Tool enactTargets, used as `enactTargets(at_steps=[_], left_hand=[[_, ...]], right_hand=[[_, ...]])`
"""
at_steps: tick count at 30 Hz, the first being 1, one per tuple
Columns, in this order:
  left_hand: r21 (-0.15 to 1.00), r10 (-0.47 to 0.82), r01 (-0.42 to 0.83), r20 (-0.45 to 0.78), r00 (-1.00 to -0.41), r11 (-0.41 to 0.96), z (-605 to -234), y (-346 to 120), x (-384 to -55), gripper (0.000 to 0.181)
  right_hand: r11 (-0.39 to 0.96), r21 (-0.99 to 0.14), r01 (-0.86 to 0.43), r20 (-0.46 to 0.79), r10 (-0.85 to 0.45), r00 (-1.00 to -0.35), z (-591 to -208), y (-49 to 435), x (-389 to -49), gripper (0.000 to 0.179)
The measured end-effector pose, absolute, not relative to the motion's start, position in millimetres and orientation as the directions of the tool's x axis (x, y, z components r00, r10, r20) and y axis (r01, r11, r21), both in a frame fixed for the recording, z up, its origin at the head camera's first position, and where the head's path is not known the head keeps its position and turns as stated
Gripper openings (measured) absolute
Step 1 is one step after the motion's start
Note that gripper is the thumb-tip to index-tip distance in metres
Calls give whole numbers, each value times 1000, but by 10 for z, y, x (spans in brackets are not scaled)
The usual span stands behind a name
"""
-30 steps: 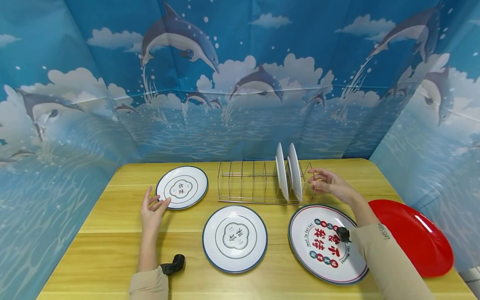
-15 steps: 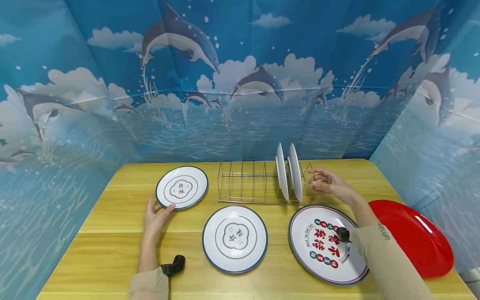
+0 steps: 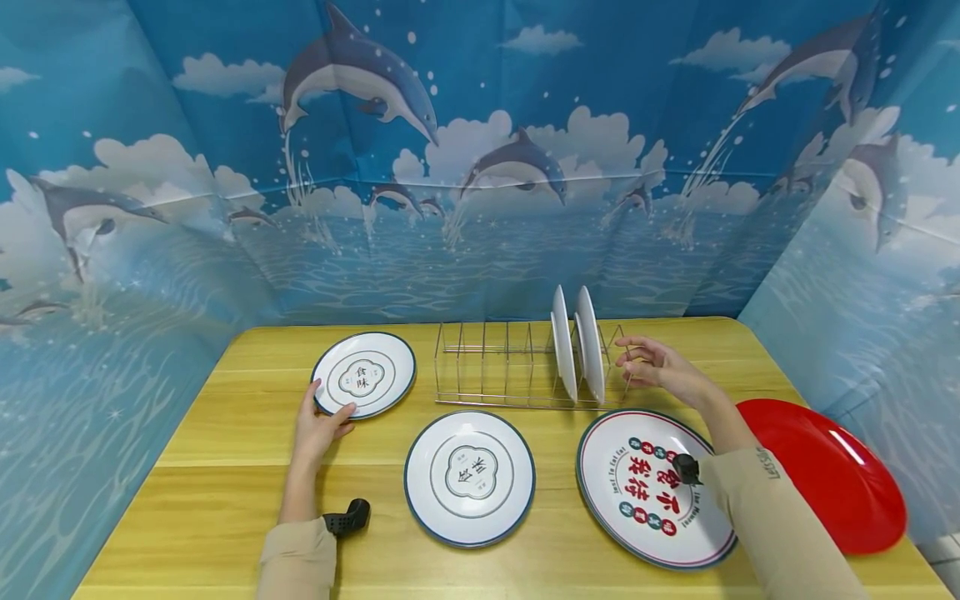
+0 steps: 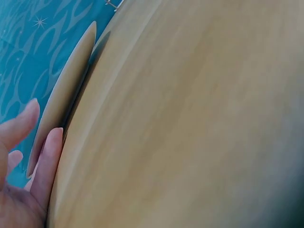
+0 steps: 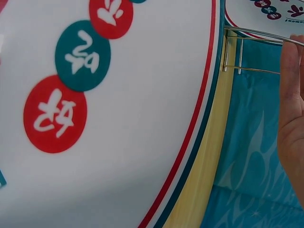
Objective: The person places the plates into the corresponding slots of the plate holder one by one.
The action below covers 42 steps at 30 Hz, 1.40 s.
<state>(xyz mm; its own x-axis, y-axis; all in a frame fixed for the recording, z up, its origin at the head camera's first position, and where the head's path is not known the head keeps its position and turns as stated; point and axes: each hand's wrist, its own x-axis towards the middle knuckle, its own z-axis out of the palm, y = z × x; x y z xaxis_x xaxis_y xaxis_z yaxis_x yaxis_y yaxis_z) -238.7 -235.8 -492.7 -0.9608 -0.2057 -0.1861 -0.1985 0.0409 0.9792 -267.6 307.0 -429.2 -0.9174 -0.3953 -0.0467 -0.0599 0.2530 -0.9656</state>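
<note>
In the head view my left hand grips the near left rim of a small white plate with a blue edge. Its thumb and fingers lie apart along that rim, and the left wrist view shows the plate edge-on between them. My right hand holds the right end of a wire plate rack, fingertips on the end wire. Two white plates stand upright in the rack's right part, a left one and a right one. In the right wrist view the hand is partly cut off.
A second blue-rimmed plate lies in front of the rack. Large white plates with red characters lie under the right forearm, their rims overlapping. A red oval tray is at the right edge. A dolphin-print curtain surrounds the table.
My left hand has moved slightly right and in against the plate, its thumb and fingers coming onto the rim. The right hand, rack and other plates have stayed put.
</note>
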Motion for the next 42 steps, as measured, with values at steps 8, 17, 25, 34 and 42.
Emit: enactTargets(at_steps=[8,17,25,34,42], left_hand=[[972,-219,-224,-203,-954,73,-4918,-2335,-2388,84],[978,-244,-205,-191,-951,32,-4915,-2321,-2348,85],[979,-272,-195,-204,-941,-60,-4892,-2289,-2370,88],[971,-241,-214,-235,-942,-108,-4856,-2298,-2379,88],[966,-215,-210,-239,-947,-149,-4822,-2277,-2357,91]], right_hand=[[252,-966,-55,-52,-400,-915,-4295,3076,-2686,35],[242,-968,-67,-40,-414,-910,-4293,3077,-2676,33],[257,-965,-51,-57,-396,-916,-4299,3079,-2680,35],[276,-960,-37,-74,-381,-922,-4298,3068,-2678,37],[276,-960,-36,-74,-379,-923,-4302,3069,-2678,37]])
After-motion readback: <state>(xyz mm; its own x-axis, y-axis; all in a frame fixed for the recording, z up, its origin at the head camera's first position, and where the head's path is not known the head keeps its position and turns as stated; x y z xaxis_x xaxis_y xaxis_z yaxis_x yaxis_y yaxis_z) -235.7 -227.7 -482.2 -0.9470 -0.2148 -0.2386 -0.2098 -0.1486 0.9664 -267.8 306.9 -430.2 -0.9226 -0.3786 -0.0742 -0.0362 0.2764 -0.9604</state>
